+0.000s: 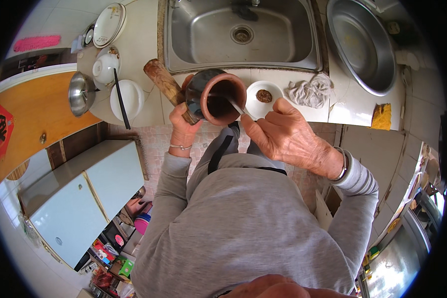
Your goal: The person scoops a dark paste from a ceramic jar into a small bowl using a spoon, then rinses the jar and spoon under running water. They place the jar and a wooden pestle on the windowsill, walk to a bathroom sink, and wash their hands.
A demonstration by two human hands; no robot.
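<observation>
My left hand [184,121] holds a dark-glazed clay mortar [197,91] with a reddish rim, tilted so that its mouth faces me. A wooden pestle [164,80] lies along the mortar's left side, its lower end by my left fingers. In my right hand [283,134] is a metal utensil [234,104], probably a spoon; its far end is inside the dark mouth and hidden. Just right of the mortar, a small white dish [253,106] holds a dark brown paste [264,96]. A crumpled pale cloth [311,90] lies to the right of this dish.
A steel sink [242,63] lies beyond the mortar. At the right are a large metal basin [389,70] and a yellow cloth [381,116]. At the left are stacked plates [106,26], a white bowl [105,69], a metal bowl [76,93] and black chopsticks [121,100] across a white dish [134,98].
</observation>
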